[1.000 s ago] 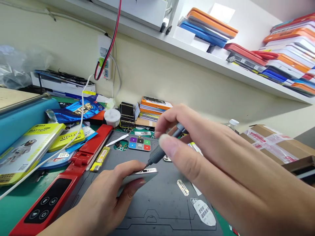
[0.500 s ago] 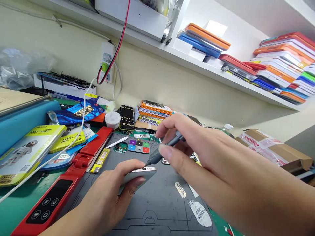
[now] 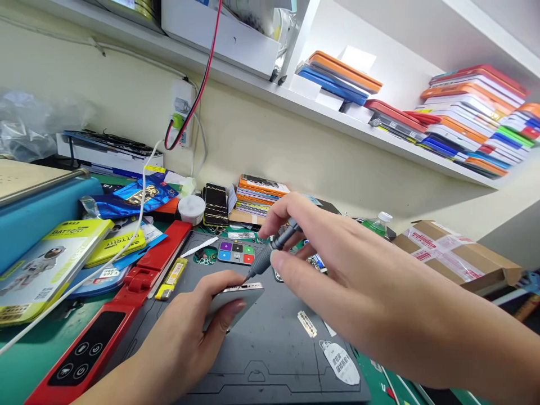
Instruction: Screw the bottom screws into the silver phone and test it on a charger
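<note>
A smartphone (image 3: 242,301) rests in the grip of my left hand (image 3: 192,320), tilted so that its end edge with the charging port and small holes faces up. Between the thumb and fingers of my right hand (image 3: 320,253) is a dark grey precision screwdriver (image 3: 265,259). Its thin tip meets the phone's end edge close to the port, by my left index finger. Whether the tip sits in a screw is too small to tell. Both hands are above a dark grey work mat (image 3: 270,343).
Right of the phone lie a razor blade (image 3: 307,324) and a white label (image 3: 341,363). A coloured-square tray (image 3: 236,252) sits behind. At left are a red folding lamp (image 3: 101,337), a yellow strip pack (image 3: 171,278) and battery packages (image 3: 54,259). A cardboard box (image 3: 455,247) stands at right.
The view has shifted slightly. My right hand has tipped the screwdriver a little more upright, its tip still at the phone's end edge. My left hand keeps its hold on the phone.
</note>
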`<state>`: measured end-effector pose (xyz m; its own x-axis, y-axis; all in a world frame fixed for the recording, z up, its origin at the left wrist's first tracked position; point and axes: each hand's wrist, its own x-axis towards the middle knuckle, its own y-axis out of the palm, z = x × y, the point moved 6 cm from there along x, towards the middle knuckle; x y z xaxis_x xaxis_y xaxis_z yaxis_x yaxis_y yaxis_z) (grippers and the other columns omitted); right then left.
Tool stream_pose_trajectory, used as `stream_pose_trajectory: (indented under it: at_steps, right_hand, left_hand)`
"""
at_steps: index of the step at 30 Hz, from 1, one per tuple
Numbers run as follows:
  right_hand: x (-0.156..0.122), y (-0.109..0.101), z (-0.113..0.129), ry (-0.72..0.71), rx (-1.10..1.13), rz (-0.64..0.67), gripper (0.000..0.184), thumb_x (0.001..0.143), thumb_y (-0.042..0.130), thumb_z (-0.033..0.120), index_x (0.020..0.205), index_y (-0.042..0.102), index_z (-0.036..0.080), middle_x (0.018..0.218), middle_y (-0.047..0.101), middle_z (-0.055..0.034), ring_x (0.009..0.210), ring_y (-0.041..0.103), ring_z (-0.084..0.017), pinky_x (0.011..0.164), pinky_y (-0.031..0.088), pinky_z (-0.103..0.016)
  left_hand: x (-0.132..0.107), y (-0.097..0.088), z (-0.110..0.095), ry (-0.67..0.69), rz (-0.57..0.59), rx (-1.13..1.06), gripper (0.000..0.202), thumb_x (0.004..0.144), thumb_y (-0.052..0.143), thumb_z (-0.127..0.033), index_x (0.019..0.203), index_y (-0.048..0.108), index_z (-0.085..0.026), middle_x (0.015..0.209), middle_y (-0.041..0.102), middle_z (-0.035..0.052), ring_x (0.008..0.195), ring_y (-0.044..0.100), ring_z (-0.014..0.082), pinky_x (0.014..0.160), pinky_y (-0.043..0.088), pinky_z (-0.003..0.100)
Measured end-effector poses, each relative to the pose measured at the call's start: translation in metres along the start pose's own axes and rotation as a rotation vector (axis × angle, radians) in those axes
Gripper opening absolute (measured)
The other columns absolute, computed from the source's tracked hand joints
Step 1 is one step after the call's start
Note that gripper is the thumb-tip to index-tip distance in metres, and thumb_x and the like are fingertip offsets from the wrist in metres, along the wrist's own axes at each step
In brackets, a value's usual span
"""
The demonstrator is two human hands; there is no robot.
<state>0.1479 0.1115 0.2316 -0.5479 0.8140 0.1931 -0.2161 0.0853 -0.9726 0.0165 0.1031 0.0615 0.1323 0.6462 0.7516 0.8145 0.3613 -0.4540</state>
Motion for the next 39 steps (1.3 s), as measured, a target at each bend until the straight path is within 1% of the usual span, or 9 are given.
stream_pose_trajectory:
  at_steps: [2, 6, 11, 15, 20, 25, 30, 35, 39]
  right_hand:
    - [0.002, 0.003, -0.002, 0.004, 0.013, 0.012, 0.014, 0.097, 0.053, 0.029, 0.110, 0.054, 0.026, 0.085, 0.066, 0.0097, 0.071, 0.058, -0.006, 0.056, 0.041, -0.020]
    - [0.007, 0.003, -0.003, -0.046, -0.088, -0.054, 0.031, 0.102, 0.048, 0.053, 0.104, 0.052, 0.022, 0.076, 0.063, 0.0068, 0.063, 0.049, -0.011, 0.054, 0.033, -0.028]
    - [0.006, 0.006, -0.004, -0.040, 0.049, -0.035, 0.012, 0.102, 0.046, 0.031, 0.107, 0.055, 0.025, 0.091, 0.065, 0.0106, 0.076, 0.055, -0.005, 0.061, 0.040, -0.020]
    - [0.005, 0.003, -0.003, -0.072, -0.036, -0.084, 0.027, 0.103, 0.048, 0.049, 0.100, 0.056, 0.023, 0.078, 0.063, 0.0085, 0.068, 0.050, -0.009, 0.056, 0.034, -0.025]
    - [0.003, 0.006, -0.004, -0.069, 0.101, -0.035, 0.012, 0.102, 0.047, 0.029, 0.107, 0.057, 0.025, 0.092, 0.065, 0.0122, 0.077, 0.056, -0.002, 0.064, 0.041, -0.016]
    - [0.001, 0.008, 0.000, -0.129, 0.070, -0.103, 0.021, 0.102, 0.053, 0.041, 0.103, 0.053, 0.020, 0.077, 0.062, 0.0083, 0.066, 0.048, -0.007, 0.057, 0.034, -0.024]
    - [0.000, 0.010, 0.003, -0.135, 0.160, -0.066, 0.008, 0.102, 0.048, 0.024, 0.104, 0.053, 0.019, 0.083, 0.062, 0.0089, 0.069, 0.050, -0.003, 0.060, 0.037, -0.018]
    - [-0.001, 0.010, 0.005, -0.141, 0.109, -0.098, 0.016, 0.103, 0.051, 0.036, 0.107, 0.051, 0.021, 0.084, 0.064, 0.0088, 0.071, 0.052, -0.005, 0.061, 0.036, -0.022]
    - [0.001, 0.013, 0.003, -0.100, 0.188, -0.042, 0.012, 0.102, 0.052, 0.033, 0.104, 0.051, 0.022, 0.085, 0.064, 0.0097, 0.070, 0.053, -0.005, 0.060, 0.038, -0.020]
  left_hand:
    - [-0.001, 0.000, 0.000, 0.004, -0.008, 0.020, 0.026, 0.103, 0.051, -0.027, 0.129, 0.046, -0.025, 0.109, 0.071, -0.0046, 0.082, 0.070, 0.0038, 0.072, 0.048, 0.006]
    - [-0.006, 0.000, -0.001, 0.024, -0.004, -0.029, 0.029, 0.103, 0.053, -0.026, 0.131, 0.046, -0.024, 0.107, 0.070, -0.0047, 0.075, 0.067, 0.0002, 0.071, 0.046, 0.004]
    - [-0.007, 0.000, 0.000, 0.039, -0.020, 0.041, 0.031, 0.103, 0.052, -0.029, 0.133, 0.046, -0.023, 0.114, 0.070, -0.0020, 0.091, 0.071, 0.0044, 0.081, 0.048, 0.006]
    - [-0.005, -0.001, -0.001, 0.060, -0.033, 0.017, 0.031, 0.104, 0.052, -0.027, 0.134, 0.046, -0.023, 0.110, 0.071, -0.0025, 0.086, 0.070, 0.0028, 0.079, 0.046, 0.004]
    - [-0.003, -0.003, -0.006, 0.109, -0.027, -0.004, 0.027, 0.104, 0.050, -0.025, 0.130, 0.048, -0.022, 0.106, 0.071, -0.0034, 0.083, 0.068, 0.0009, 0.080, 0.045, 0.002]
    - [-0.005, -0.003, -0.006, 0.086, -0.017, 0.007, 0.024, 0.103, 0.051, -0.025, 0.127, 0.048, -0.022, 0.104, 0.071, -0.0041, 0.083, 0.069, 0.0007, 0.078, 0.046, 0.003]
    - [-0.005, -0.003, -0.006, 0.063, -0.017, 0.016, 0.023, 0.103, 0.051, -0.027, 0.126, 0.048, -0.024, 0.104, 0.070, -0.0051, 0.082, 0.068, 0.0000, 0.078, 0.046, 0.004]
    - [-0.003, -0.004, -0.008, 0.070, -0.019, 0.050, 0.021, 0.104, 0.049, -0.028, 0.125, 0.048, -0.025, 0.106, 0.071, -0.0063, 0.086, 0.070, 0.0013, 0.077, 0.047, 0.005]
    - [-0.004, -0.004, -0.008, 0.065, -0.022, 0.039, 0.021, 0.103, 0.050, -0.027, 0.123, 0.048, -0.024, 0.103, 0.071, -0.0060, 0.081, 0.070, 0.0020, 0.073, 0.048, 0.006]
